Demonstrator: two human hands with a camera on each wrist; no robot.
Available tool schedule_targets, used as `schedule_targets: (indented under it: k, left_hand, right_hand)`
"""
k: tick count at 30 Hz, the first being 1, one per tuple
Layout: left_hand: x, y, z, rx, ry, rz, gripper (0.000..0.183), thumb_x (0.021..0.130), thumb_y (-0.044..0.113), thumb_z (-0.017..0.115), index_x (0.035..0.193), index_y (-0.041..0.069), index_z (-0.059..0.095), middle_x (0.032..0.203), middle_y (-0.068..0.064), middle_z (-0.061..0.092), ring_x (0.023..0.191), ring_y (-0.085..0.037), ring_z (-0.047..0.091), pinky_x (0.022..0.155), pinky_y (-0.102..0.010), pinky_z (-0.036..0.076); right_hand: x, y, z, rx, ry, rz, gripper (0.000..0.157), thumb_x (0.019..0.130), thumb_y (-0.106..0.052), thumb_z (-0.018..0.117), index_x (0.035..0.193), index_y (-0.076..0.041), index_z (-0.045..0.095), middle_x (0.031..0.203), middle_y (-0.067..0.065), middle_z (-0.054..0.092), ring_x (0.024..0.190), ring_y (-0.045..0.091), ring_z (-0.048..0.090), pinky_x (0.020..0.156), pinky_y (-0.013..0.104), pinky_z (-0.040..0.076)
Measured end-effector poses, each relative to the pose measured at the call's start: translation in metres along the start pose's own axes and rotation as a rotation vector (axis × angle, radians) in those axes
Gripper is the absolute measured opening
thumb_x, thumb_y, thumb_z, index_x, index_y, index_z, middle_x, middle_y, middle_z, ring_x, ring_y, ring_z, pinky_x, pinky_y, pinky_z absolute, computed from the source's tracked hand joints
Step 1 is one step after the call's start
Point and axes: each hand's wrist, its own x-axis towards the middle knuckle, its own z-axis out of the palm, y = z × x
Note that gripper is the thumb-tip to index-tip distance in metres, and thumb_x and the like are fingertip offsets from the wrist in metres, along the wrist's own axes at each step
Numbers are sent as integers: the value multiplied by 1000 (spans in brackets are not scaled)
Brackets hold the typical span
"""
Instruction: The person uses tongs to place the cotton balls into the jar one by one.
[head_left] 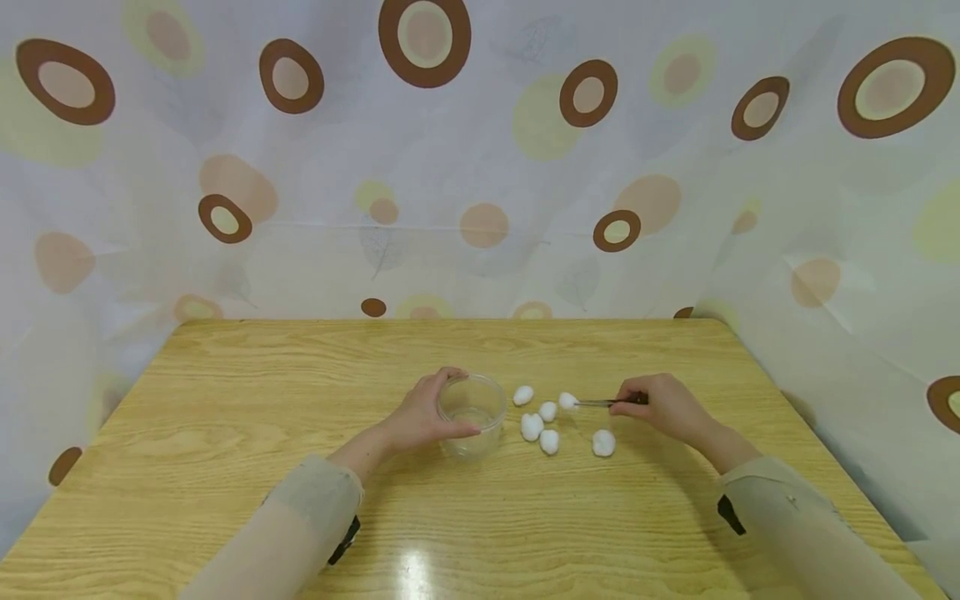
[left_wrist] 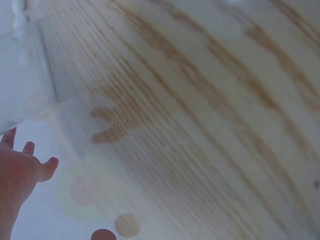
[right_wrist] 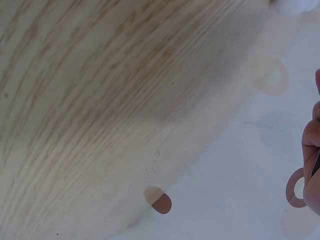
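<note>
In the head view my left hand (head_left: pixel 423 411) grips a clear plastic tub (head_left: pixel 480 437) by its side, thumb toward me and fingers at the far rim. The left wrist view has that hand (left_wrist: pixel 22 172) at its left edge and part of the see-through tub (left_wrist: pixel 25 75) above it. My right hand (head_left: pixel 663 406) holds metal tweezers (head_left: pixel 596 403) level, tips pointing left. At those tips is a white cotton ball (head_left: pixel 567 401); whether they pinch it is too small to tell. Only part of the right hand (right_wrist: pixel 312 145) shows in the right wrist view.
Several more cotton balls lie between tub and tweezers, among them one (head_left: pixel 522 396) at the back and one (head_left: pixel 549 442) in front. A separate cotton ball (head_left: pixel 603 443) lies below the tweezers. The wooden table (head_left: pixel 480 533) meets a patterned cloth (head_left: pixel 480 167) behind.
</note>
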Motion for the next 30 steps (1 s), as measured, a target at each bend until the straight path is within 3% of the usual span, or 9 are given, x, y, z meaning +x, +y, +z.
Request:
schedule_targets:
  k: [11, 30]
  left_hand:
    - [1, 0, 0, 4, -7, 5, 76, 74, 38, 76, 136, 17, 38, 145, -8, 37, 136, -31, 30, 107, -56, 28]
    - [0, 0, -1, 20, -5, 18, 75, 74, 38, 76, 136, 17, 38, 144, -7, 38, 135, -31, 32, 106, -57, 28]
  right_hand:
    - [7, -7, -2, 15, -3, 3, 15, 82, -27, 68, 76, -13, 68, 66, 1, 66, 49, -2, 35, 48, 18, 33]
    - [27, -41, -10, 35, 15, -54, 15, 83, -29, 67, 76, -15, 67, 64, -8, 61, 49, -1, 37, 49, 20, 34]
